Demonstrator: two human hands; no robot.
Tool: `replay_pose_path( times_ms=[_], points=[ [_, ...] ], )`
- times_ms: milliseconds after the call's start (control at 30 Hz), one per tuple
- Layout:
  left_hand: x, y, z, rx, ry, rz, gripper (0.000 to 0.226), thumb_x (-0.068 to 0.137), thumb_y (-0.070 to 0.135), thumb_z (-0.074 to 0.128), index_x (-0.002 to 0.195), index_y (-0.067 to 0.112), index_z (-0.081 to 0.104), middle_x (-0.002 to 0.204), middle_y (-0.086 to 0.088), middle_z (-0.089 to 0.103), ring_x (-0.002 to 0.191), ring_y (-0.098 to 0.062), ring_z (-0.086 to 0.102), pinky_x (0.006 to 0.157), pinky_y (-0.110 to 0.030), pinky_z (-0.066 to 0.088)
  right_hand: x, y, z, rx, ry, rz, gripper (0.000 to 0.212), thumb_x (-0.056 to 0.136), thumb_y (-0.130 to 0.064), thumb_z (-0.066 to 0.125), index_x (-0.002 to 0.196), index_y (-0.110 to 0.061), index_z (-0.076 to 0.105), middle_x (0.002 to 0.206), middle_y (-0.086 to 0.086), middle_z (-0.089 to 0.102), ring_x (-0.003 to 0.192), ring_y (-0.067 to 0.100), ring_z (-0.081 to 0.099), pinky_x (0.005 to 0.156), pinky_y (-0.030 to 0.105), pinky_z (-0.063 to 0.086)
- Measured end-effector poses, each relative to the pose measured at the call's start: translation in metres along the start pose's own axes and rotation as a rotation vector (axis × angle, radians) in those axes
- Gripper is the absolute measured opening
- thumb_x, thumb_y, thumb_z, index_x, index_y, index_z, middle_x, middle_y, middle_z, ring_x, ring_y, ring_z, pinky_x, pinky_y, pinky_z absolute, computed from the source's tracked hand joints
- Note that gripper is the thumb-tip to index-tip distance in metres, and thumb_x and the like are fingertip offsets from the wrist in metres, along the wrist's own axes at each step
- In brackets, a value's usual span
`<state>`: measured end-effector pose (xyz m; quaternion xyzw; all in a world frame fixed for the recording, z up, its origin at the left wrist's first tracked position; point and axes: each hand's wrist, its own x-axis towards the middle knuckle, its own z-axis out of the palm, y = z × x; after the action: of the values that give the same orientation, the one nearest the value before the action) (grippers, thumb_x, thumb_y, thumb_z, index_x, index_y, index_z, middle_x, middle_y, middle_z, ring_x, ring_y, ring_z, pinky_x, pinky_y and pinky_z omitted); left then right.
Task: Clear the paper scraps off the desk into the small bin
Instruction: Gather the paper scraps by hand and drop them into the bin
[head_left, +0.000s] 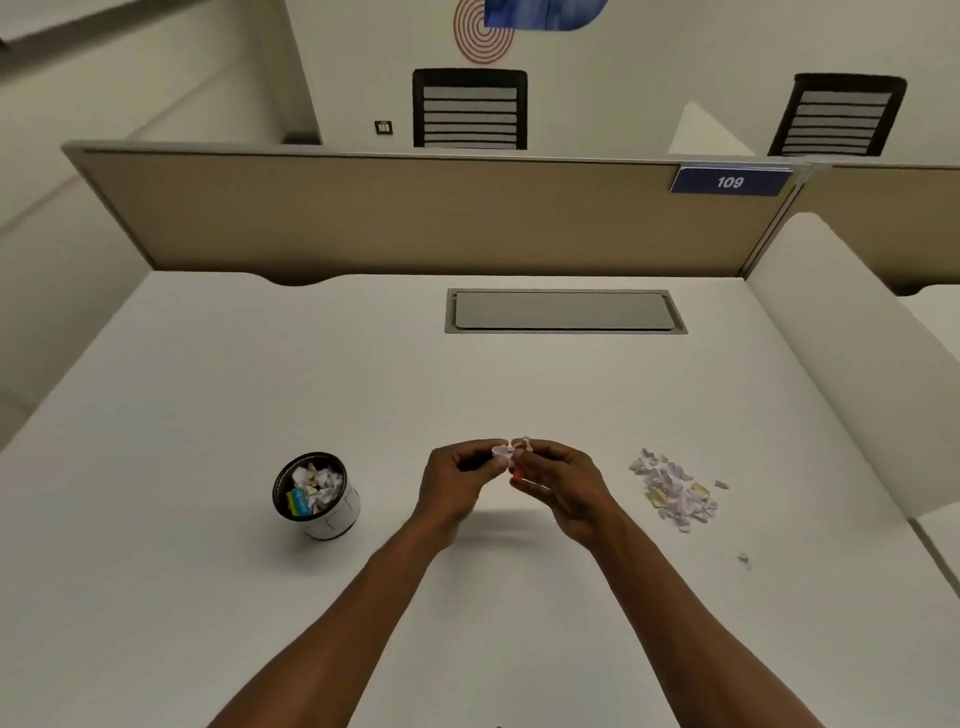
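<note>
A small round bin (332, 519) with a dark rim stands on the white desk (208, 405) at the left, holding crumpled paper and a blue-yellow scrap. A pile of pale paper scraps (675, 491) lies on the desk at the right. One stray scrap (744, 559) lies nearer the front right. My left hand (457, 480) and my right hand (558, 483) meet above the desk's middle, between bin and pile. Both pinch a small bunch of paper scraps (511, 449) at their fingertips.
A grey cable hatch (565, 310) is set into the desk at the back. A tan partition (395, 213) with a blue "109" sign (730, 181) closes the far edge. A white side panel (852, 353) borders the right. Two black chairs stand beyond.
</note>
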<state>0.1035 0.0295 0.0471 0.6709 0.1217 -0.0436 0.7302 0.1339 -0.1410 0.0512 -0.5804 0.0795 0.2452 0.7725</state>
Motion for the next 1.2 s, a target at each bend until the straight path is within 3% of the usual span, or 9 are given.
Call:
replay_pose_path(
  times_ms=[333,467,600,700,800,933,1000,1100,1200],
  points=[
    [-0.027,0.046,-0.101,0.09,0.215,0.165,0.021,0.084,0.024,0.079,0.1,0.039,0.079,0.102,0.013,0.079,0.101,-0.002,0.072,0.079,-0.011,0.056,0.016,-0.021,0.117,-0.11,-0.231,-0.079,0.025,0.084,-0.023,0.081,0.105,-0.01,0.078,0.106,0.012,0.077,0.101,0.026,0.074,0.083,0.032,0.061],
    [-0.041,0.044,-0.149,0.188,0.33,0.16,0.02,0.084,0.033,0.08,0.101,0.042,0.078,0.1,0.017,0.078,0.098,-0.001,0.073,0.083,-0.02,0.057,0.025,-0.007,0.166,-0.238,-0.317,-0.111,0.024,0.081,-0.026,0.083,0.101,-0.013,0.08,0.1,0.016,0.077,0.089,0.021,0.073,0.084,0.035,0.062],
    [-0.057,0.037,-0.189,0.28,0.411,0.098,0.024,0.084,0.029,0.08,0.102,0.045,0.076,0.1,0.02,0.077,0.098,0.002,0.072,0.085,-0.025,0.057,0.036,0.01,0.209,-0.608,-0.298,-0.243,0.031,0.08,-0.044,0.082,0.101,-0.021,0.08,0.093,0.001,0.08,0.085,0.015,0.076,0.081,0.036,0.064],
    [-0.066,0.032,-0.205,0.436,0.482,0.042,0.037,0.083,0.028,0.08,0.092,0.062,0.07,0.087,0.036,0.072,0.088,0.015,0.066,0.072,-0.012,0.051,0.041,0.02,0.228,-0.918,-0.303,-0.443,0.03,0.088,-0.041,0.074,0.108,-0.019,0.078,0.103,0.0,0.079,0.09,0.012,0.075,0.082,0.03,0.061],
    [-0.074,0.026,-0.212,0.575,0.529,0.063,0.035,0.083,0.019,0.08,0.108,0.043,0.074,0.089,0.029,0.072,0.086,0.007,0.068,0.066,-0.002,0.046,0.041,0.025,0.24,-1.122,-0.378,-0.542,0.038,0.093,-0.031,0.069,0.127,-0.016,0.069,0.121,0.007,0.073,0.107,0.02,0.07,0.093,0.03,0.053],
    [-0.086,0.021,-0.223,0.675,0.551,0.174,0.045,0.085,0.008,0.076,0.128,0.015,0.067,0.123,-0.003,0.071,0.105,-0.016,0.07,0.093,-0.029,0.058,0.038,0.028,0.251,-1.246,-0.482,-0.649,0.045,0.092,-0.021,0.066,0.137,-0.015,0.061,0.133,0.009,0.066,0.12,0.025,0.062,0.1,0.033,0.049],
    [-0.094,0.016,-0.228,0.741,0.573,0.224,0.05,0.085,0.01,0.076,0.133,0.014,0.063,0.13,-0.004,0.068,0.113,-0.019,0.067,0.1,-0.032,0.054,0.037,0.03,0.252,-1.278,-0.49,-0.682,0.047,0.093,-0.018,0.065,0.139,-0.016,0.059,0.137,0.008,0.063,0.124,0.026,0.06,0.102,0.035,0.049],
    [-0.103,0.003,-0.232,0.884,0.488,0.325,0.058,0.088,0.026,0.074,0.142,0.017,0.054,0.142,0.0,0.059,0.134,-0.014,0.053,0.111,-0.019,0.038,0.031,0.037,0.246,-1.329,-0.472,-0.798,0.051,0.094,-0.02,0.064,0.143,-0.014,0.053,0.145,0.009,0.057,0.133,0.028,0.052,0.108,0.04,0.047],
    [-0.106,-0.015,-0.233,1.171,0.338,0.345,0.073,0.091,0.053,0.059,0.153,0.022,0.036,0.159,0.006,0.038,0.153,-0.014,0.024,0.124,-0.039,0.023,0.026,0.051,0.233,-1.498,-0.559,-0.973,0.057,0.099,-0.032,0.058,0.15,-0.01,0.042,0.154,0.013,0.046,0.148,0.034,0.034,0.119,0.043,0.03]
  ],
)
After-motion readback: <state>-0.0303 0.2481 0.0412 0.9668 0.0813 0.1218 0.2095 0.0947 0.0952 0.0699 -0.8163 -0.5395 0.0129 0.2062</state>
